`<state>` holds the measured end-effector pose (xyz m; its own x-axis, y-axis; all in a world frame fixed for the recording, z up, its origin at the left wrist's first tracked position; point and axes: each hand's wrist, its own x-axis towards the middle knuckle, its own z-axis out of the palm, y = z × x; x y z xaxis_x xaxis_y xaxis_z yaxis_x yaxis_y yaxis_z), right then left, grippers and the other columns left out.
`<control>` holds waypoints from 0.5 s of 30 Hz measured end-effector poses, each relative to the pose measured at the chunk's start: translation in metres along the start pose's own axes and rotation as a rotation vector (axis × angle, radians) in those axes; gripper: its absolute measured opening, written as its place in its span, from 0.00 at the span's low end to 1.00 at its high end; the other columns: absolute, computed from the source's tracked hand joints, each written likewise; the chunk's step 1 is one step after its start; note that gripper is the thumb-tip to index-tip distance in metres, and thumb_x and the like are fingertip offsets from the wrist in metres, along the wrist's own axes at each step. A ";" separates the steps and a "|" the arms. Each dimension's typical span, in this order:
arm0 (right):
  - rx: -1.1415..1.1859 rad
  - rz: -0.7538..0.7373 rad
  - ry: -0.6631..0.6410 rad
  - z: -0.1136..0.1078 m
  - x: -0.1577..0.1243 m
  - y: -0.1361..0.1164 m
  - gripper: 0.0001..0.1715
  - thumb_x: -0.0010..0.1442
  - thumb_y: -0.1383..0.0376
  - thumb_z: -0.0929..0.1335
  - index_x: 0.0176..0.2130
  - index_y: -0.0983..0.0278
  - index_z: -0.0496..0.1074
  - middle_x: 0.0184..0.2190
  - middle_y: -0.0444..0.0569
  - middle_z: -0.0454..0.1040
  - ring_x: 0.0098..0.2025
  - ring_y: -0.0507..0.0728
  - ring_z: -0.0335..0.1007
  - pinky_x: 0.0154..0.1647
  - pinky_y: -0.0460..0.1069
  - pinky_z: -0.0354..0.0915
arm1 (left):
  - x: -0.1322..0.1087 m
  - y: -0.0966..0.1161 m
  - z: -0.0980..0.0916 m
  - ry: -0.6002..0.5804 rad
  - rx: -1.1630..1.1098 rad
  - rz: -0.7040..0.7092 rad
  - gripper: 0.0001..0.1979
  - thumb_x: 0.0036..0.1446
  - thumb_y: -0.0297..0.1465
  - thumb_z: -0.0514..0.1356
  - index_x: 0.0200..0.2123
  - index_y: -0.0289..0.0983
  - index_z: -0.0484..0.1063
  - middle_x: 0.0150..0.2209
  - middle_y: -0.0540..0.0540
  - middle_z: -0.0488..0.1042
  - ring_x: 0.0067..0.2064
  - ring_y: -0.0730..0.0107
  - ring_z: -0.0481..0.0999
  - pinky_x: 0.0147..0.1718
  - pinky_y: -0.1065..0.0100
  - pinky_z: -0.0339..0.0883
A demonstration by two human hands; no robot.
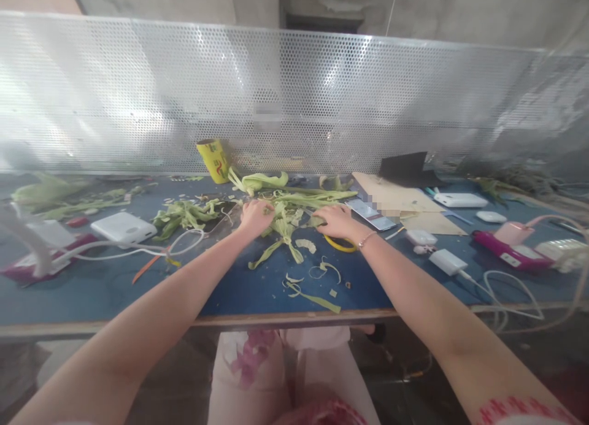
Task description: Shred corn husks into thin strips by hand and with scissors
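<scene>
Head view: noted green leaves (285, 225) at frame centre on blue tabletop (243, 293), with left hand (256, 218) and right hand (338, 221) curled among them; cannot tell whether pinching any.

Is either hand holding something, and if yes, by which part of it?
The left hand curls over green leaves, the right hand over a green piece. Whether either is gripped, and by which part, cannot be told: the fingers hide it.
</scene>
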<state>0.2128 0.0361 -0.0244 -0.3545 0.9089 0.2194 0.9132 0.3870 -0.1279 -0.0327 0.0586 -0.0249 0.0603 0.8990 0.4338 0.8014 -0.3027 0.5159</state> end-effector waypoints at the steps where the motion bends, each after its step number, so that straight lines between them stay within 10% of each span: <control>1: -0.010 0.004 -0.007 0.001 0.000 -0.001 0.26 0.50 0.60 0.67 0.50 0.55 0.70 0.51 0.51 0.69 0.55 0.67 0.58 0.56 0.63 0.48 | -0.001 0.002 0.001 0.004 0.023 -0.006 0.08 0.47 0.34 0.56 0.29 0.39 0.73 0.41 0.44 0.75 0.52 0.57 0.65 0.53 0.54 0.53; 10: 0.048 0.040 0.205 0.003 0.003 -0.004 0.15 0.57 0.68 0.59 0.36 0.61 0.75 0.34 0.51 0.76 0.42 0.59 0.69 0.49 0.54 0.55 | -0.005 0.011 -0.003 -0.014 0.068 0.028 0.08 0.49 0.34 0.55 0.30 0.39 0.73 0.42 0.44 0.74 0.51 0.57 0.66 0.54 0.54 0.53; 15: 0.444 0.157 0.320 -0.006 0.006 0.000 0.18 0.60 0.58 0.60 0.26 0.64 0.68 0.23 0.48 0.70 0.28 0.55 0.66 0.31 0.48 0.59 | -0.013 0.028 -0.012 0.025 -0.035 0.136 0.07 0.49 0.30 0.55 0.32 0.36 0.72 0.40 0.42 0.74 0.48 0.60 0.69 0.53 0.58 0.56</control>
<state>0.2119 0.0412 -0.0173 -0.0796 0.8952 0.4384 0.7530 0.3422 -0.5621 -0.0179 0.0349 -0.0075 0.1519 0.8407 0.5197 0.7658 -0.4325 0.4759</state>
